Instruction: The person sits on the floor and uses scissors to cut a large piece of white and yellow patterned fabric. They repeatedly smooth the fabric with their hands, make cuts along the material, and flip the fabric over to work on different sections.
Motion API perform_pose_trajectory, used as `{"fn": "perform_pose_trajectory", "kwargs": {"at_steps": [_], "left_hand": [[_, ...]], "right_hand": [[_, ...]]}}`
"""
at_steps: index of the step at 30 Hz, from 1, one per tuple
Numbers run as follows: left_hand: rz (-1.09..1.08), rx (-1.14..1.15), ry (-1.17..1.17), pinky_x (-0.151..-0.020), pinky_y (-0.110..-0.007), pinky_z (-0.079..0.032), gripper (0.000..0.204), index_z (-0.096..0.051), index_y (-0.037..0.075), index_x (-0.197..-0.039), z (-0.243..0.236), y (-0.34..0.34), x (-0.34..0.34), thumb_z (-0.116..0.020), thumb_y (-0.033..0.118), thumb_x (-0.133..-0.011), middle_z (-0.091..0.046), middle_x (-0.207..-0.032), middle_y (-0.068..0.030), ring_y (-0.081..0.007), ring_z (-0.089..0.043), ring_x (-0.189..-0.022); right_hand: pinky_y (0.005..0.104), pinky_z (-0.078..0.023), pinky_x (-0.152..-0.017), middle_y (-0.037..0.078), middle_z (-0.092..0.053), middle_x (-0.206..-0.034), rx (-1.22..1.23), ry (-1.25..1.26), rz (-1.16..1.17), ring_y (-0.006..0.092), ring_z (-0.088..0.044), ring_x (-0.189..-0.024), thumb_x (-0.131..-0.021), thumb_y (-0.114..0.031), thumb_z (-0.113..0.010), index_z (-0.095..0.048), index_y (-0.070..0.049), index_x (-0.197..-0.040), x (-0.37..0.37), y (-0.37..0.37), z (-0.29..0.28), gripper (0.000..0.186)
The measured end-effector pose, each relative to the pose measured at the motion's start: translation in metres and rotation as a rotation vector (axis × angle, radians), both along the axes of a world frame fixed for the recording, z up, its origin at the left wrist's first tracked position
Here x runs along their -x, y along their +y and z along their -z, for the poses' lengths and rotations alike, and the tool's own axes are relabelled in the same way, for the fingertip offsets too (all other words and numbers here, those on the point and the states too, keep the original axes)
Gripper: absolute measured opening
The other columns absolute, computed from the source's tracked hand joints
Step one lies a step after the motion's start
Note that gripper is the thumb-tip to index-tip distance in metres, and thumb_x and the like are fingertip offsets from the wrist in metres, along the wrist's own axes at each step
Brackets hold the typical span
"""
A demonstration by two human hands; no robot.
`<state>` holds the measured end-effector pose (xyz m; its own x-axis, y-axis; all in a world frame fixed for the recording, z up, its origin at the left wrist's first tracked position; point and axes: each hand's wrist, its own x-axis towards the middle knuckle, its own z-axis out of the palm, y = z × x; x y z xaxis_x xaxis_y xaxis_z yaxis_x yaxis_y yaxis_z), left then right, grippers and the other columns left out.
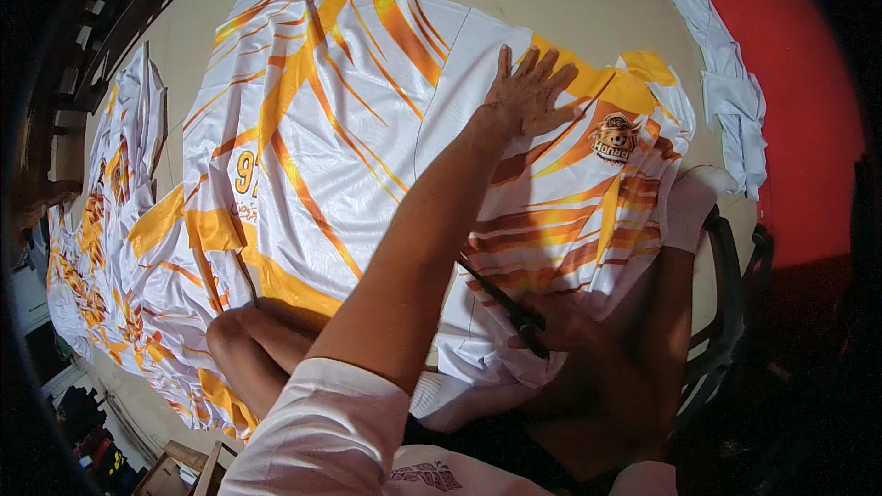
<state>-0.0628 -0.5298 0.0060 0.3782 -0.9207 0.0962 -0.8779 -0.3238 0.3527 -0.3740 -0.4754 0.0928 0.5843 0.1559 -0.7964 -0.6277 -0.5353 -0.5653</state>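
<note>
A large sheet of white fabric [367,129] printed with orange and yellow streaks lies spread across the floor in front of me. My left hand [531,90] reaches across it and lies flat, fingers spread, on the cloth next to a round orange emblem [614,140]. My right hand [570,331] is low at the fabric's near edge, in shadow, closed around a dark, long-bladed cutting tool [501,296], probably scissors, whose blades point up and left over the cloth. My bent knee [246,342] rests on the fabric's near left part.
More printed white and orange pieces [110,211] lie along the left. Plain white cloth [730,83] is piled at the right against a red surface [808,83]. A black chair frame [735,303] stands at the right. Wooden frames [188,468] sit at the lower left.
</note>
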Motion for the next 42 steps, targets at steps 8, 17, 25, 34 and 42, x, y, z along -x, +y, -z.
{"fn": "perform_pose_trajectory", "kwargs": {"at_steps": [8, 17, 25, 34, 42], "left_hand": [[-0.719, -0.07, -0.111, -0.119, -0.064, -0.015, 0.096, -0.028, 0.016, -0.162, -0.013, 0.208, -0.117, -0.04, 0.08, -0.091, -0.027, -0.165, -0.0175, -0.0412, -0.019, -0.153], [-0.714, 0.029, -0.083, -0.119, -0.071, -0.012, 0.102, -0.019, 0.014, -0.164, -0.005, 0.303, -0.059, -0.056, 0.073, -0.09, -0.012, -0.17, -0.0202, -0.0448, -0.011, -0.156], [-0.581, -0.135, 0.126, -0.118, -0.073, -0.004, 0.128, -0.015, 0.0, -0.162, -0.033, 0.311, 0.111, -0.058, 0.086, -0.076, -0.008, -0.169, -0.0263, -0.0448, -0.004, -0.157], [-0.625, -0.137, 0.087, -0.118, -0.072, -0.001, 0.108, -0.019, 0.002, -0.161, -0.017, 0.317, 0.116, -0.049, 0.077, -0.089, -0.011, -0.168, -0.0283, -0.045, -0.006, -0.156], [-0.741, -0.135, 0.08, -0.118, -0.073, -0.002, 0.115, -0.022, 0.003, -0.161, -0.028, 0.324, 0.11, -0.058, 0.079, -0.082, -0.012, -0.168, -0.0264, -0.0456, -0.007, -0.156]], "right_hand": [[0.0378, -0.047, -0.076, 0.007, -0.059, -0.09, -0.056, -0.194, 0.212, 0.0194, -0.057, -0.084, -0.08, -0.041, -0.087, -0.061, -0.003, -0.116, 0.034, 0.008, 0.025, 0.058], [0.037, -0.045, -0.064, 0.002, -0.057, -0.071, -0.212, -0.22, 0.397, 0.0166, -0.056, -0.066, -0.085, -0.039, -0.083, -0.061, -0.004, -0.107, 0.064, 0.02, 0.044, 0.047], [0.0279, -0.044, -0.054, -0.002, -0.054, -0.07, -0.322, -0.182, 0.416, 0.0079, -0.056, -0.062, -0.094, -0.027, -0.077, -0.059, -0.006, -0.1, 0.042, -0.004, 0.031, 0.028], [0.0298, -0.044, -0.057, 0.0, -0.054, -0.071, -0.195, -0.236, 0.212, 0.0099, -0.053, -0.063, -0.091, -0.029, -0.079, -0.064, -0.002, -0.105, -0.001, -0.024, 0.023, 0.034], [0.0315, -0.044, -0.064, 0.001, -0.055, -0.077, -0.136, -0.195, 0.22, 0.012, -0.054, -0.072, -0.086, -0.027, -0.084, -0.065, -0.001, -0.105, -0.016, -0.023, 0.015, 0.038]]}}
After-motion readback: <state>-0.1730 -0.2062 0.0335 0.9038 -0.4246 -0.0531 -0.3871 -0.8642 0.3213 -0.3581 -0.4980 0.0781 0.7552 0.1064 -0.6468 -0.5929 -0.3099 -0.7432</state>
